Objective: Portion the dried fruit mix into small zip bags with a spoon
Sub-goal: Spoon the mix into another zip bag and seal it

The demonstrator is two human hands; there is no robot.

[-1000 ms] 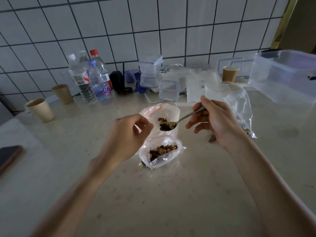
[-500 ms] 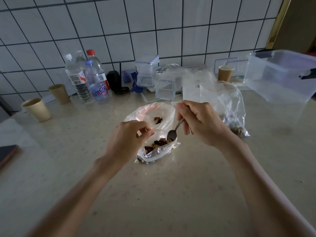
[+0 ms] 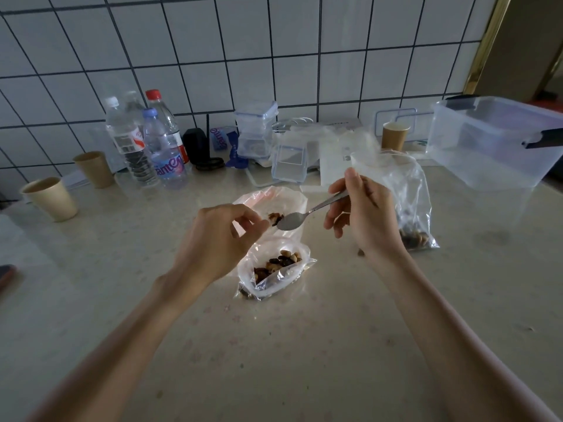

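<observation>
Small bag (image 3: 275, 271): clear plastic, lying at the centre of the counter (image 3: 304, 345), its mouth open toward 12 o'clock; it holds a low heap of brown, tan and near-black pieces.
Dried fruit mix (image 3: 278, 264): mixed nuts and dark fruit, bunched in the lower part of the bag; a few more pieces sit higher up, at the bag's pinkish upper flap.
Left hand (image 3: 219, 243): at 9 o'clock of the bag, thumb and forefinger pinched together on the bag's upper edge, lifting it.
Right hand (image 3: 364, 217): at 2 o'clock of the bag, fingers curled round the spoon's handle.
Spoon (image 3: 300, 216): metal, bowl looks empty, held above the bag's mouth, just beside the left fingertips.
Large bag (image 3: 406, 202): clear, behind the right hand at 3 o'clock, with more mix at its bottom.
Back of counter: water bottles (image 3: 146, 141) at 10 o'clock, paper cups (image 3: 50, 197) at 9 o'clock, a clear tub (image 3: 493, 141) at 2 o'clock.
</observation>
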